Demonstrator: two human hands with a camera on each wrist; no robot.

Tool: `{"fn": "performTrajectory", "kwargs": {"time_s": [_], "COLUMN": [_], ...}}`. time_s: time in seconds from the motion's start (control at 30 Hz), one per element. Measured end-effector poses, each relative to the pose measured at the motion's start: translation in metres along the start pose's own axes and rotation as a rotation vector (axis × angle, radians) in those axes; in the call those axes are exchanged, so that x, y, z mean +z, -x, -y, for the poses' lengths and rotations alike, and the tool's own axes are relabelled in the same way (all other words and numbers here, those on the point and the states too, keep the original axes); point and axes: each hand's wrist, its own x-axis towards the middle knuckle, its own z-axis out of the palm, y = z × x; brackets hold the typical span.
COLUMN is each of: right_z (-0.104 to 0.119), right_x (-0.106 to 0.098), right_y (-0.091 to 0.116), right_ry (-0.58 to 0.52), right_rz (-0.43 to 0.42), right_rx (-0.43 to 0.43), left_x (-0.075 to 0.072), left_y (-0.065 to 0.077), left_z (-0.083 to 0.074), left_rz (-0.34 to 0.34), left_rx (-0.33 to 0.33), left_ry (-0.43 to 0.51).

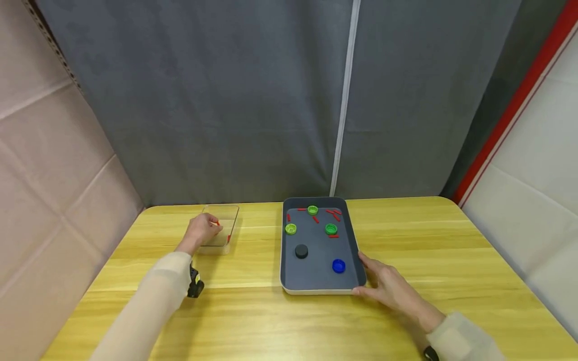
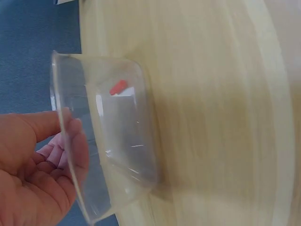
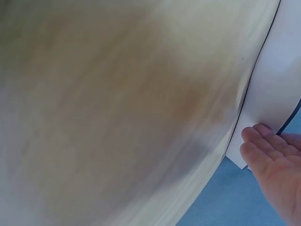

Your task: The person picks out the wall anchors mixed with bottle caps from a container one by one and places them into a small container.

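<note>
My left hand (image 1: 201, 231) reaches over a clear plastic container (image 1: 233, 216) at the left and pinches a small red stick (image 1: 218, 223) at its fingertips. That stick is hidden behind the fingers in the left wrist view. Another small red stick (image 2: 118, 87) lies on the container's floor. My right hand (image 1: 389, 286) is at the near right corner of a dark grey tray (image 1: 316, 278), thumb by the front edge and straight fingers along the right side. In the right wrist view, fingertips (image 3: 249, 134) rest against the tray's white outer wall.
Inside the tray are several red sticks (image 1: 315, 219), green bottle caps (image 1: 331, 229), a black cap (image 1: 301, 251) and a blue cap (image 1: 338, 265). A grey curtain (image 1: 226, 125) hangs behind the wooden table (image 1: 253, 321); pale panels stand at both sides.
</note>
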Motion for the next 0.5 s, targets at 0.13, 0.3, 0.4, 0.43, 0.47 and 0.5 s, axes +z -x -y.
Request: {"fn": "performTrajectory", "kwargs": {"time_s": [0.13,0.3,0.4,0.43,0.47,0.5], "right_z": [-0.0003,-0.0004,-0.0004,-0.0002,-0.0001,0.0001], "right_x": [0.0002,0.0009,0.0006,0.0005,0.0003,0.0002], "right_y": [-0.0001,0.0000,-0.0001,-0.0001,-0.0001,-0.0001], "right_ry": [-0.002,-0.005,-0.010,-0.011,-0.012,-0.012], "right_rz": [-0.002,-0.008,-0.005,-0.003,0.000,0.002], "right_rx": [-0.011,-0.028,-0.023,-0.019,-0.016,-0.013], "left_x": [0.0021,0.0040,0.0050,0.0052,0.0055,0.0059], "left_y": [0.0011,-0.0007,-0.0028,-0.0034,-0.0041,-0.0049], "left_z": [0.0022,0.0052,0.0036,0.0019,0.0000,-0.0021], "left_rz": [0.004,-0.004,-0.023,-0.028,-0.028,-0.031], "left_rx": [-0.004,0.011,0.038,0.051,0.067,0.085], "left_ry": [-0.012,-0.006,0.006,0.015,0.024,0.034]}}
